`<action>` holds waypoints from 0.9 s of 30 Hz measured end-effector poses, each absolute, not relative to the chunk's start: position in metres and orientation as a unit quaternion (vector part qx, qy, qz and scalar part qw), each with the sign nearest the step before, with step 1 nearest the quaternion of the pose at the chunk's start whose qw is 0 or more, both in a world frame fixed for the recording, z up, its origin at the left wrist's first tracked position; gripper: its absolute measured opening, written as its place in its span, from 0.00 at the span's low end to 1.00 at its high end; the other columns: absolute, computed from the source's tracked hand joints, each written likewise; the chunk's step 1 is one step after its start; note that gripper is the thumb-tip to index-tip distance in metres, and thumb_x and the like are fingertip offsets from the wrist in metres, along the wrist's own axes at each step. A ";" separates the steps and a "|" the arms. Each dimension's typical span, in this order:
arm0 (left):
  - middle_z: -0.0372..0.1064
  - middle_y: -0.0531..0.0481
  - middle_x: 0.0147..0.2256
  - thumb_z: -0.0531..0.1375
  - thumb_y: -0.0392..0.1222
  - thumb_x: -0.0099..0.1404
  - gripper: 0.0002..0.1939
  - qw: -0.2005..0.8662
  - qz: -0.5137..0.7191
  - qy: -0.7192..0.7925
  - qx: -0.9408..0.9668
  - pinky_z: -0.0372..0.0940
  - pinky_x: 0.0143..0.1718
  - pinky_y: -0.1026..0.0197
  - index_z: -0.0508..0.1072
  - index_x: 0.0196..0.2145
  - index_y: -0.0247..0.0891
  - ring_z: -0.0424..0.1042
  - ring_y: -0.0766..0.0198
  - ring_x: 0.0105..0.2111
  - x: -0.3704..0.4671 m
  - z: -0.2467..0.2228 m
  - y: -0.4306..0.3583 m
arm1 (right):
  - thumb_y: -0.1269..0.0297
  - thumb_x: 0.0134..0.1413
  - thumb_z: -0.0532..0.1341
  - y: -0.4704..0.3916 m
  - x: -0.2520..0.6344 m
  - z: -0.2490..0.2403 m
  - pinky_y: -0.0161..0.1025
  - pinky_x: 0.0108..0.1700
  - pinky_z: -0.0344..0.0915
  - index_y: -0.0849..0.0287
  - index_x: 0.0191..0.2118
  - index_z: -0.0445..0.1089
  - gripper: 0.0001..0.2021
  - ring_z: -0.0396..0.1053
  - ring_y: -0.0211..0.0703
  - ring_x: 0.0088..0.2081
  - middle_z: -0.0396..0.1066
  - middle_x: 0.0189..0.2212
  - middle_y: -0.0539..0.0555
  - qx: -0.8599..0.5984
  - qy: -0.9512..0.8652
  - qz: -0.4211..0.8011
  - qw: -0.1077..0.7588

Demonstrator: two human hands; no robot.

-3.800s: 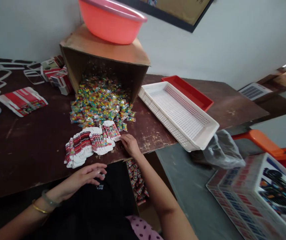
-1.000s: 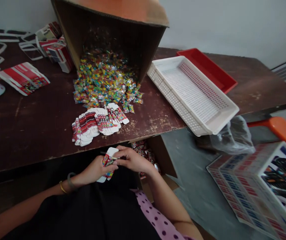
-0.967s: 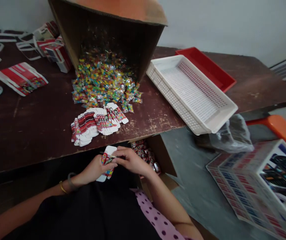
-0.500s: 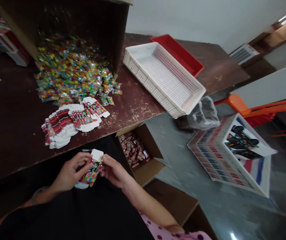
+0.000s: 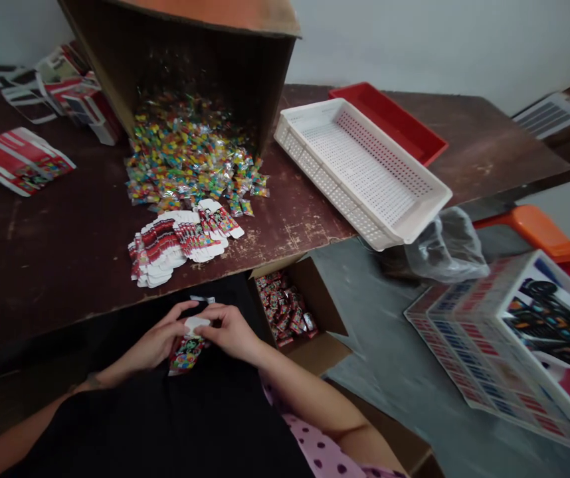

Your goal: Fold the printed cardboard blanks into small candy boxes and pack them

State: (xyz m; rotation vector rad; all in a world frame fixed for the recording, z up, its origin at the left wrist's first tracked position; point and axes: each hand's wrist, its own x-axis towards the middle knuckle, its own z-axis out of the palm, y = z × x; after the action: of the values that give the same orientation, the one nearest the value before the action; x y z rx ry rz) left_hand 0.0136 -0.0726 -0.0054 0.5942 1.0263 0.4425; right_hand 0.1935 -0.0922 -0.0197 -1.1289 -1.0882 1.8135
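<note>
Over my lap, both hands grip a small printed candy box point(image 5: 187, 354), red with colourful pictures and a white flap at its upper end. My left hand point(image 5: 162, 337) holds its left side, fingers closed. With fingers pinched at the white flap, my right hand point(image 5: 231, 333) holds the upper right. On the table edge ahead lies a fanned stack of flat printed cartons point(image 5: 180, 242). Behind it, small clear-wrapped colourful candies point(image 5: 190, 159) spill out of a large cardboard box point(image 5: 275, 86) lying on its side.
Below the table edge, an open carton point(image 5: 322, 299) holds many filled small boxes. A white perforated tray point(image 5: 315, 182) and a red tray point(image 5: 404, 126) sit on the brown table point(image 5: 66, 259). Red-and-white cartons point(image 5: 20, 159) lie left. A plastic crate point(image 5: 484, 352) and orange chair point(image 5: 539, 229) stand right.
My right hand has moved over the box's top and now pinches the white flap. The lower white flap no longer shows. The view has turned left, so the scene sits farther right.
</note>
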 end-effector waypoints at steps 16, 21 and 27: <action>0.76 0.45 0.45 0.66 0.42 0.57 0.31 0.821 0.099 0.451 0.334 0.67 0.45 0.58 0.68 0.58 0.41 0.73 0.53 0.48 -0.017 -0.016 -0.078 | 0.63 0.62 0.59 -0.094 0.192 -0.021 0.38 0.49 0.66 0.55 0.48 0.76 0.12 0.70 0.41 0.45 0.72 0.43 0.56 -0.397 -0.671 0.530 0.332; 0.71 0.44 0.53 0.66 0.39 0.55 0.36 0.806 0.125 0.408 0.411 0.65 0.49 0.58 0.63 0.61 0.44 0.69 0.54 0.53 -0.016 -0.018 -0.077 | 0.63 0.61 0.60 -0.099 0.194 -0.014 0.42 0.55 0.62 0.53 0.53 0.72 0.15 0.65 0.43 0.51 0.70 0.47 0.56 -0.330 -0.761 0.480 0.285; 0.78 0.51 0.36 0.61 0.37 0.56 0.26 0.666 0.065 0.441 0.597 0.66 0.39 0.63 0.73 0.53 0.44 0.75 0.58 0.37 -0.028 0.007 -0.051 | 0.69 0.64 0.54 0.036 0.252 -0.011 0.44 0.55 0.61 0.56 0.49 0.75 0.14 0.65 0.45 0.50 0.71 0.47 0.57 -0.481 -0.765 0.285 0.319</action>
State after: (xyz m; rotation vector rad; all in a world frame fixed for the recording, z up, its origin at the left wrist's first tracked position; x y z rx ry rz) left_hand -0.0281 -0.0511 0.0072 1.3484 0.9963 0.1467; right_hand 0.2520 0.0364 -0.0109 -1.2656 -2.0113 0.7492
